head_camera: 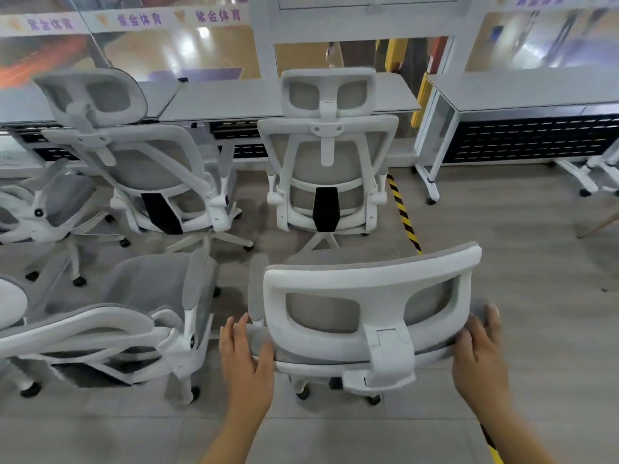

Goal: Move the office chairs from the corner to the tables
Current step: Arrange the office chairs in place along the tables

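Grey mesh and white plastic filled the room — office chairs stood everywhere on the pale tiled floor (536,249). The person stood behind the nearest chair (365,316), whose headrest rose in front of them. Their left hand (246,356) lay against the left end of the chair's backrest, fingers straight and pointing forward, thumb laid along the back's upper edge; it pressed the chair rather than curling round it. Their right hand (479,349) lay on the right end of the backrest with the fingers reaching over the grey padding — whether they curled round the edge I could not tell.

This chair stood in the open floor, short of the tables and just behind another chair (326,169) already drawn up to the middle table (234,98). To the left of that one a third chair (134,162) leaned at an angle in front of the tables. A fourth chair (110,333) stood close at the person's left side, and part of a fifth (47,209) showed at the far left edge.

On the right a separate table (522,92) with a dark perforated panel beneath it stood apart from the middle one. A yellow-and-black striped tape (403,212) ran along the floor between them. Behind the tables ran glass partitions (174,51) with a band of purple lettering.
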A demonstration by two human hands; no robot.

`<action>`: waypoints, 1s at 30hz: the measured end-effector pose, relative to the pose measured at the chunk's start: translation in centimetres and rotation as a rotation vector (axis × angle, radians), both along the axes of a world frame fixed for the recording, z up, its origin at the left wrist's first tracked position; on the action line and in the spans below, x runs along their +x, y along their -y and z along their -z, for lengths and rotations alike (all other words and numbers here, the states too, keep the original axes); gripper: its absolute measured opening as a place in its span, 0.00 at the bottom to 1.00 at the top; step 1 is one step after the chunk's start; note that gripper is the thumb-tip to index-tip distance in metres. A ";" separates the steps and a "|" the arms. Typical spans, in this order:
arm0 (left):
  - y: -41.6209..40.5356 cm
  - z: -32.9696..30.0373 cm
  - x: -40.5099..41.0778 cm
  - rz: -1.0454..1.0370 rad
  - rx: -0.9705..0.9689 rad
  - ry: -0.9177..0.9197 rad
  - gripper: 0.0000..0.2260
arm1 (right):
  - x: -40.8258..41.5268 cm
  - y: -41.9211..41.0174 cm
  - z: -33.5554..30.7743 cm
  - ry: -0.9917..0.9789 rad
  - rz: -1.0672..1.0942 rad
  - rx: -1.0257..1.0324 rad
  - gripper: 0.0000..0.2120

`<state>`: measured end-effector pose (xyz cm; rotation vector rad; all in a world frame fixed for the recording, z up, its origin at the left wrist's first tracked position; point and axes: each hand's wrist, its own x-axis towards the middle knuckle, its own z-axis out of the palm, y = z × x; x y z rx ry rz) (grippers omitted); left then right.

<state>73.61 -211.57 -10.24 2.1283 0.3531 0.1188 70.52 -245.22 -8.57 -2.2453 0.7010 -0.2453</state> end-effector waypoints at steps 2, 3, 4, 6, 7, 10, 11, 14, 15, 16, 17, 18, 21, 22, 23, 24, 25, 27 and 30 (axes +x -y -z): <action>-0.3 0.6 0.1 -0.011 0.010 0.050 0.30 | 0.0 -0.8 0.1 0.025 0.049 -0.007 0.25; -0.5 0.9 0.1 -0.009 0.019 0.066 0.30 | 0.0 -1.2 0.1 0.042 0.076 -0.009 0.25; -0.7 1.2 0.2 -0.003 0.026 0.075 0.30 | 0.0 -1.4 0.3 0.058 0.103 -0.013 0.26; -1.0 1.4 0.5 0.009 0.022 0.075 0.30 | 0.0 -1.8 0.6 0.093 0.142 -0.007 0.28; -1.1 1.4 0.7 0.010 0.012 0.074 0.29 | 0.1 -2.0 0.8 0.117 0.146 0.000 0.28; -1.2 1.0 1.3 0.004 -0.029 0.075 0.28 | 0.4 -2.6 0.8 0.165 0.126 0.034 0.25; -1.2 0.8 1.5 0.004 -0.039 0.078 0.28 | 0.5 -2.7 0.8 0.171 0.127 0.060 0.24; -1.2 0.3 1.9 0.017 -0.050 0.069 0.28 | 0.7 -3.3 0.7 0.183 0.146 0.117 0.21; -1.3 0.2 2.0 0.023 -0.043 0.071 0.27 | 0.8 -3.5 0.7 0.198 0.150 0.121 0.21; -1.3 0.2 2.1 0.029 -0.036 0.078 0.27 | 0.8 -3.6 0.8 0.213 0.155 0.125 0.21; -1.5 0.2 2.2 0.032 -0.027 0.088 0.26 | 0.9 -3.7 0.9 0.222 0.161 0.126 0.22; -1.6 0.3 2.4 0.034 -0.020 0.100 0.27 | 0.9 -3.8 1.1 0.225 0.169 0.122 0.24; -2.0 0.8 2.8 0.037 -0.001 0.112 0.27 | 1.2 -3.8 1.6 0.247 0.178 0.104 0.25; -2.0 0.9 2.9 0.037 0.004 0.108 0.26 | 1.2 -3.7 1.7 0.252 0.172 0.099 0.24; -2.2 1.1 3.1 0.038 0.003 0.102 0.26 | 1.2 -3.7 1.7 0.253 0.159 0.097 0.23; -2.4 1.3 3.1 0.040 -0.006 0.096 0.26 | 1.2 -3.9 1.6 0.252 0.145 0.099 0.21; -2.5 1.5 3.3 0.046 -0.011 0.093 0.26 | 1.2 -4.0 1.5 0.248 0.136 0.102 0.18; -2.6 1.9 3.5 0.060 -0.018 0.100 0.27 | 1.2 -4.1 1.2 0.225 0.134 0.086 0.15; -2.9 1.5 3.4 0.086 -0.019 0.066 0.27 | 1.2 -4.5 0.9 0.195 0.138 0.047 0.17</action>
